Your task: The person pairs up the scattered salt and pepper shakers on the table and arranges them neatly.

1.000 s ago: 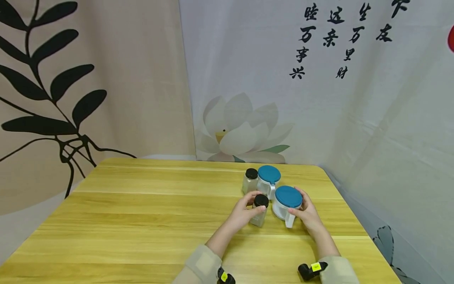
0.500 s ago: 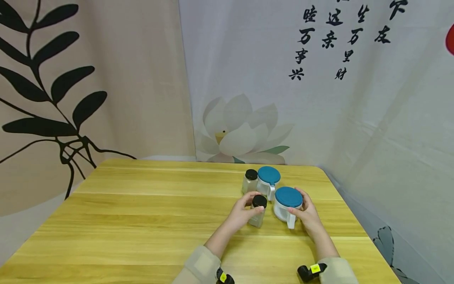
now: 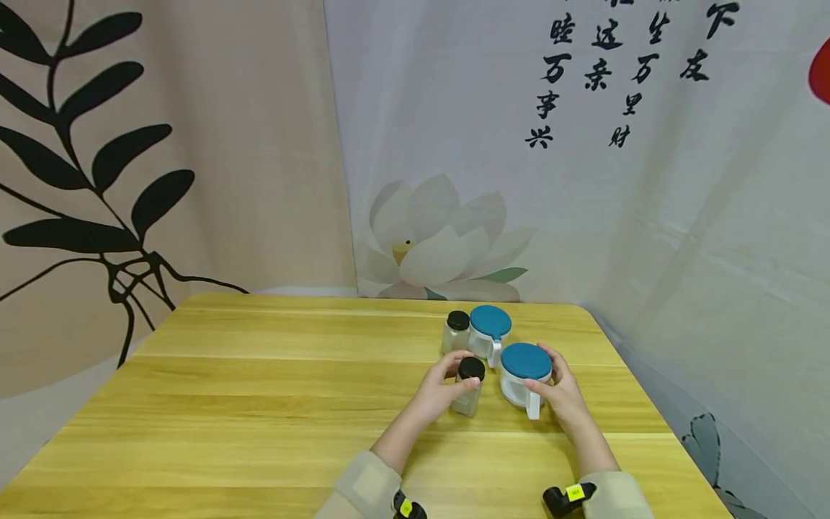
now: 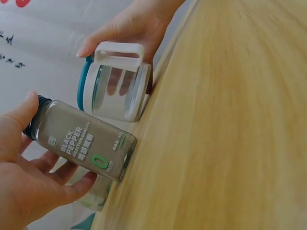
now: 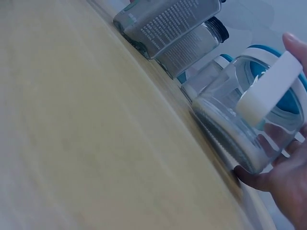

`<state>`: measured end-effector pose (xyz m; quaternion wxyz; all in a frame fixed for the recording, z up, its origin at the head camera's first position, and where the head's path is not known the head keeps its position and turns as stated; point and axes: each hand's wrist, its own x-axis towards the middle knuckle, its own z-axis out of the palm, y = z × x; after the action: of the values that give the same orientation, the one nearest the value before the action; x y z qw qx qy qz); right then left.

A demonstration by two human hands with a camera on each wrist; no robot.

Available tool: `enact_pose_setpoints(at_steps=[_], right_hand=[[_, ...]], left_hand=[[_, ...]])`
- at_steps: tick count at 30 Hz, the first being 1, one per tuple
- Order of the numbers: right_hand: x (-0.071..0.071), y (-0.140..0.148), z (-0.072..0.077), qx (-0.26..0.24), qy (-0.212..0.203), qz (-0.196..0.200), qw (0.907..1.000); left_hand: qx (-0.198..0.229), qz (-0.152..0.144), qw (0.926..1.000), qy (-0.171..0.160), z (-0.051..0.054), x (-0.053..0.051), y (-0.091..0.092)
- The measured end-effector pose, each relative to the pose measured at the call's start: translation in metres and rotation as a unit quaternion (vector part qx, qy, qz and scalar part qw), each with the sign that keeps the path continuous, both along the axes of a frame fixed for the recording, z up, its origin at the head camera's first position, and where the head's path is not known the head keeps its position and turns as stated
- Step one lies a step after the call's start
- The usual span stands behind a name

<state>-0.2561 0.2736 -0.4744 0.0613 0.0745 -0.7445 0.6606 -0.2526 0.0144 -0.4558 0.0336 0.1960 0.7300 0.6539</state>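
Note:
My left hand (image 3: 438,391) grips a black pepper bottle (image 4: 84,136), a square clear one with a black cap and grey-brown contents. Thumb and fingers hold it near the cap in the left wrist view. To its right, my right hand (image 3: 565,393) holds a clear seasoning jar (image 5: 230,103) with a blue lid (image 3: 526,360) and a white handle (image 4: 120,55). In the right wrist view one finger reaches to the jar's base, where a little pale content shows. Whether bottle and jar touch the table I cannot tell.
Just behind stand a second black-capped bottle (image 3: 456,336) and a second blue-lidded jar (image 3: 491,331), side by side near the back edge of the wooden table (image 3: 259,404). Printed curtains (image 3: 447,144) hang behind the table.
My left hand has shifted slightly left with the pepper bottle, so the gap to the held jar is a little wider. The held jar's handle has swung slightly right at its lower end.

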Motion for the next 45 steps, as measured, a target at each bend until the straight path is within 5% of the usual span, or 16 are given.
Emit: enact_pose_setpoints(at_steps=[23, 29, 34, 45], right_hand=[[0.002, -0.007, 0.008, -0.013, 0.025, -0.035, 0.999], [0.005, -0.011, 0.011, -0.01, 0.028, -0.042, 0.9986], [0.006, -0.013, 0.015, -0.015, 0.038, -0.043, 0.9983], [0.01, -0.017, 0.021, -0.024, 0.047, -0.044, 0.9976]], left_hand=[[0.006, 0.018, 0.9997, -0.018, 0.009, -0.002, -0.007], [0.007, 0.021, 0.9996, -0.018, 0.027, 0.006, -0.013], [0.01, 0.028, 0.9994, -0.016, 0.017, -0.004, -0.014], [0.015, 0.046, 0.9988, -0.004, 0.026, -0.001, -0.018]])
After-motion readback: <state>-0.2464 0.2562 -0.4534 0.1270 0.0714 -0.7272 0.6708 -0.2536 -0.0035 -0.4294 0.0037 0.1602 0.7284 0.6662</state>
